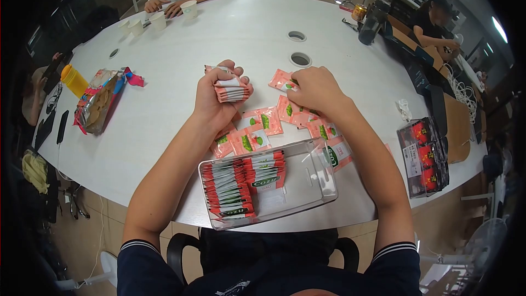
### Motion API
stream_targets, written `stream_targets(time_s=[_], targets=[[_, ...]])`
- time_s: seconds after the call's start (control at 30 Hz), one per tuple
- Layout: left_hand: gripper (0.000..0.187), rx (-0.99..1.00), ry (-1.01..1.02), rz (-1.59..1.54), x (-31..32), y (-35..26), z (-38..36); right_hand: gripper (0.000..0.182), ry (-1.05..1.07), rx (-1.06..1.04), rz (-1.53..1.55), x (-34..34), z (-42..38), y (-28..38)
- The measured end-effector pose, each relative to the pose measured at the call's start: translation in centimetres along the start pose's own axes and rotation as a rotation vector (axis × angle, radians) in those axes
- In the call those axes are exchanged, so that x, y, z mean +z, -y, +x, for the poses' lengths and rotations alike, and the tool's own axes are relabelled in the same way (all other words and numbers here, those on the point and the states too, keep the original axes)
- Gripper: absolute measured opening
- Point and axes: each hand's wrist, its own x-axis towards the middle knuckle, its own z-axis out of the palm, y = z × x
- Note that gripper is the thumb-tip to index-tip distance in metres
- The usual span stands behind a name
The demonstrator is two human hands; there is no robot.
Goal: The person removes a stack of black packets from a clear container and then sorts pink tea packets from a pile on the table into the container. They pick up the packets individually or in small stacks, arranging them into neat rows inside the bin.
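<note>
Sorting sachets at frame centre.
Your left hand [219,90] clamps a sachet stack [232,91] so it stays squared; your right hand [313,89] pinches one loose sachet [281,81] off the surface [181,60].

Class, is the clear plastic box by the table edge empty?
No, the clear box holds rows of red-edged packets stacked on edge.

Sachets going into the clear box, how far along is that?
Done: the box is roughly half full, with sachet rows packed at its left. In hand: the left hand grips a stack; the right hand picks one up. Left: loose sachets on the table.
</note>
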Motion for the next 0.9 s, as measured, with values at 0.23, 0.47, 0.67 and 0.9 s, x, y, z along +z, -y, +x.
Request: stream_targets(time_s=[0.23, 0.47, 0.67, 0.9], targets=[[0.029, 0.036, -0.056, 0.134, 0.4, 0.2, -0.4, 0.026, -0.525, -0.24, -0.093, 1.8, 0.2, -1.8], [0.042, 0.094, -0.11, 0.401, 1.1, 0.8, -1.0, 0.036, -0.2, -0.077, 0.902, -3.6, -0.2, -3.0], [0.053, -0.125, 0.232, 0.377, 2.2, 1.1, -2.0, 0.026, 0.126, -0.299, 1.135, -7.5, -3.1, 1.2], [0.057, -0.332, 0.282, 0.348, 1.8, 0.5, -2.8, 0.037, -0.332, -0.459, 0.662, -6.3, -3.7, 5.3]])
